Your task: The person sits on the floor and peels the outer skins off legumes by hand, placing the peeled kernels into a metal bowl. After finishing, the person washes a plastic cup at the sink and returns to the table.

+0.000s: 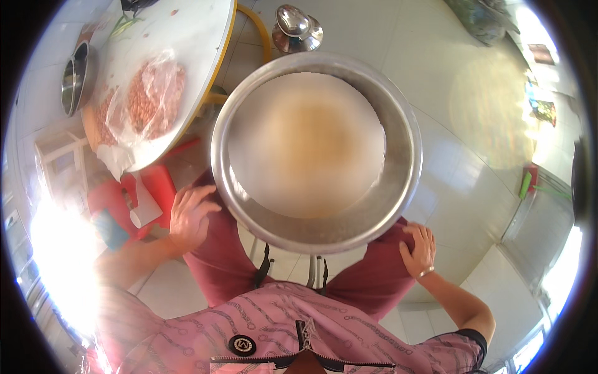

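A wide metal basin (322, 236) sits before me between my knees. Its inside is blurred, with pale and brownish patches, so I cannot tell what is in it. My left hand (191, 217) is over my left thigh, close to the basin's rim, its fingers spread and bent around nothing. On my right thigh rests my right hand (420, 248), palm down and holding nothing, with a bracelet (426, 271) at the wrist. Maroon trousers (215, 262) cover both legs.
To the left stands a white table (201, 46) with a yellow edge. It carries a clear plastic bag (156, 100) over reddish peanut-like pieces and a metal bowl (77, 79). Beneath is a red plastic stool (159, 187). A shiny metal vessel (298, 30) stands behind the basin.
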A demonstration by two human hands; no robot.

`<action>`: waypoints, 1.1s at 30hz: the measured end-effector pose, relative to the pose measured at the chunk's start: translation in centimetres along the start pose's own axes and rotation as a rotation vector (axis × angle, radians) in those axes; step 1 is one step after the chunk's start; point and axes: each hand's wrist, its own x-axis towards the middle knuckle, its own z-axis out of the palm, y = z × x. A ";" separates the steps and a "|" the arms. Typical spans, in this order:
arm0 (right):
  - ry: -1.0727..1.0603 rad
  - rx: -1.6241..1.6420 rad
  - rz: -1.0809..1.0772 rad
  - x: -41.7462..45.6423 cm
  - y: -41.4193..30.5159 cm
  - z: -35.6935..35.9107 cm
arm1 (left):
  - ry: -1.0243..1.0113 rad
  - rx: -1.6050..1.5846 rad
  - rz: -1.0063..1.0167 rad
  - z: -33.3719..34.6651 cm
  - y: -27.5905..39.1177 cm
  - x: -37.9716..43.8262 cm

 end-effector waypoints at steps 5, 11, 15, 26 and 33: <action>-0.124 0.040 0.038 2.0 1.5 -1.1 | -0.095 -0.002 -0.040 -1.0 -1.1 2.0; -0.209 0.083 0.093 2.0 -0.8 -1.1 | -0.104 -0.124 -0.220 -1.4 -1.8 1.7; -0.247 0.083 0.143 0.9 -3.1 0.8 | -0.135 -0.166 -0.274 -2.4 -1.3 1.0; 0.230 0.132 0.476 -1.6 -2.8 4.1 | 0.714 0.089 -0.443 -25.9 -19.8 16.8; 0.199 0.045 0.645 -8.0 -4.3 2.0 | 0.640 0.229 -0.851 -33.9 -38.5 23.1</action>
